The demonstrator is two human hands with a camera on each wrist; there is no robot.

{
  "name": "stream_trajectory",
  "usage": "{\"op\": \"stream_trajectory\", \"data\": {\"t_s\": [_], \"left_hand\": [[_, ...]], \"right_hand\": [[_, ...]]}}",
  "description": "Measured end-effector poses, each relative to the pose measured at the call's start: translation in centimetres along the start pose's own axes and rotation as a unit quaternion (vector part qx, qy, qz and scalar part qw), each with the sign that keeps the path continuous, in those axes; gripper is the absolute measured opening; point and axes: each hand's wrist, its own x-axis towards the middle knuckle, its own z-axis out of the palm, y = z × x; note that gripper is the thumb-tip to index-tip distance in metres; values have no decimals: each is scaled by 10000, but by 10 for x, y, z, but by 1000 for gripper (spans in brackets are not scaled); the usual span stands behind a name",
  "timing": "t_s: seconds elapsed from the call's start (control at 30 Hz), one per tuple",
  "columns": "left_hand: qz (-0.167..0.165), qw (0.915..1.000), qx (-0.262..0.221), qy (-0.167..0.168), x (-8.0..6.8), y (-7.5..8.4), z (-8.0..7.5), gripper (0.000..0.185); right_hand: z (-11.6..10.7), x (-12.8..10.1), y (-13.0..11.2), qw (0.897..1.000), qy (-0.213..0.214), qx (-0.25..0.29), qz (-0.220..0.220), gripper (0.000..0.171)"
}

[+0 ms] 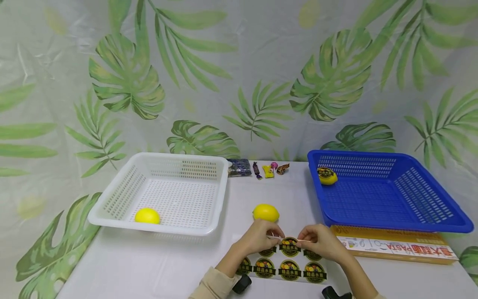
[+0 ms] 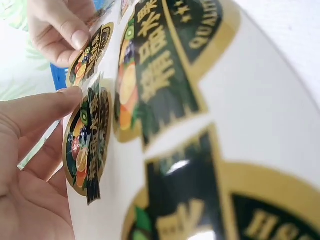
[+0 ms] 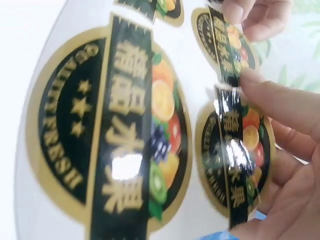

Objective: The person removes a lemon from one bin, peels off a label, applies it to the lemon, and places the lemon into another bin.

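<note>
Across the white tabletop (image 1: 149, 265), backed by a leaf-printed cloth (image 1: 239, 62), things are noted from largest to smallest. A blue perforated plastic basket (image 1: 429, 216) is set at the right; one labelled yellow lemon (image 1: 327, 176) is seen in its far left corner. A white perforated plastic basket (image 1: 209, 199) is set at the left, with a plain yellow lemon (image 1: 147, 216) lying at its near side. A flat orange pasta box (image 1: 396, 247) is partly tucked under the blue basket's near edge.

Between the baskets, near the front edge, a glossy white sheet of round black-and-gold fruit stickers (image 1: 284, 268) is lifted at its far edge by both hands. The left hand (image 1: 259, 236) is curled, thumb and fingers pinching the sheet's far left part; in the left wrist view its thumb tip (image 2: 70, 95) is pressed to a sticker's edge. The right hand (image 1: 323, 243) is likewise curled and pinches the far right part, its fingertip (image 3: 255, 80) laid on a sticker's top rim. Whether a sticker has been peeled free cannot be told.

A third, bare yellow lemon (image 1: 266, 212) rests just beyond the hands. Small wrapped sweets (image 1: 269, 169) and a dark packet (image 1: 239, 167) are lined up at the far edge between the baskets.
</note>
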Motion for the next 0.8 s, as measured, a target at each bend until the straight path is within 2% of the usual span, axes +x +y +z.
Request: {"op": "stream_trajectory", "data": {"t_s": [0.23, 0.33, 0.47, 0.53, 0.6, 0.7, 0.8], "left_hand": [[-66, 9987, -512, -20, 0, -2, -4, 13], [-7, 9984, -560, -94, 1, -1, -5, 13], [247, 9996, -40, -98, 5, 1, -1, 12], [354, 9992, 188, 8, 7, 2, 1, 10], [400, 9988, 222, 145, 8, 3, 3, 6], [312, 9986, -253, 335, 8, 4, 3, 4], [113, 9941, -883, 613, 7, 3, -1, 5]], "right_hand": [[-5, -5, 7, 9987, -322, 332, -208, 19], [-6, -6, 8, 9982, -342, 393, -284, 19], [-5, -6, 7, 9987, -234, 375, -245, 16], [-4, -5, 7, 9989, -207, 360, -237, 15], [-4, -3, 6, 9989, -207, 343, -252, 15], [-4, -2, 7, 9991, -251, 272, -198, 14], [-4, -3, 11, 9992, -367, 122, -89, 14]]}}
